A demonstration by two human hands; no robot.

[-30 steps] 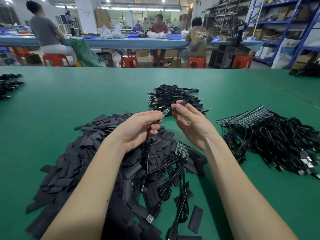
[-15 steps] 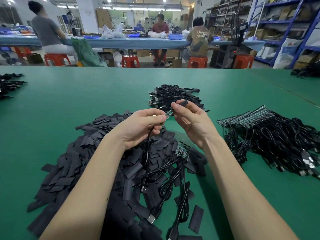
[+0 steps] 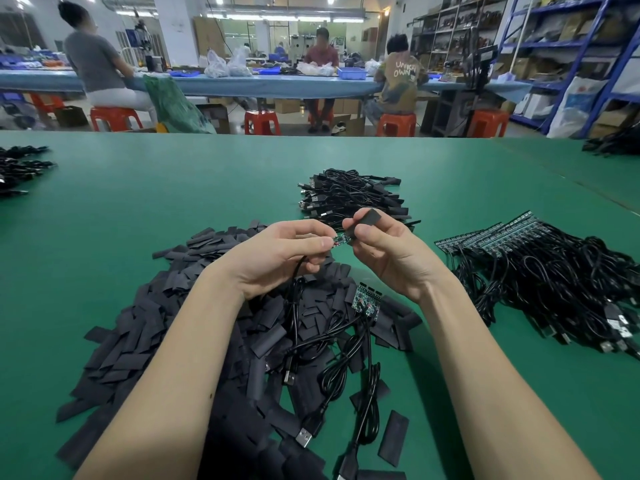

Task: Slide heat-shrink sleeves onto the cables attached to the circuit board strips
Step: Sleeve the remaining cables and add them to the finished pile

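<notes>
Both forearms reach in from the bottom edge and converge above the green worktop [image 3: 145, 209]. Left hand [image 3: 277, 258], palm turned inward, fingers curled — thumb and forefinger pinch a small circuit board [image 3: 341, 240] at its cable end, and its black cable [image 3: 297, 289] hangs down from the fist. The board's long axis runs roughly left-right, free end pointing right. Right hand [image 3: 388, 251] faces it, fingertips pinching a flat black heat-shrink sleeve [image 3: 363, 221] — long axis tilted, lower end at the board's tip, upper end pointing up-right. Under the hands: pile of loose sleeves [image 3: 145, 334] with a short board strip [image 3: 367, 299] and USB cables lying on it. Right: heap of board strips with cables [image 3: 540, 271]. Farther back: bundle of sleeved cables [image 3: 349, 195].
</notes>
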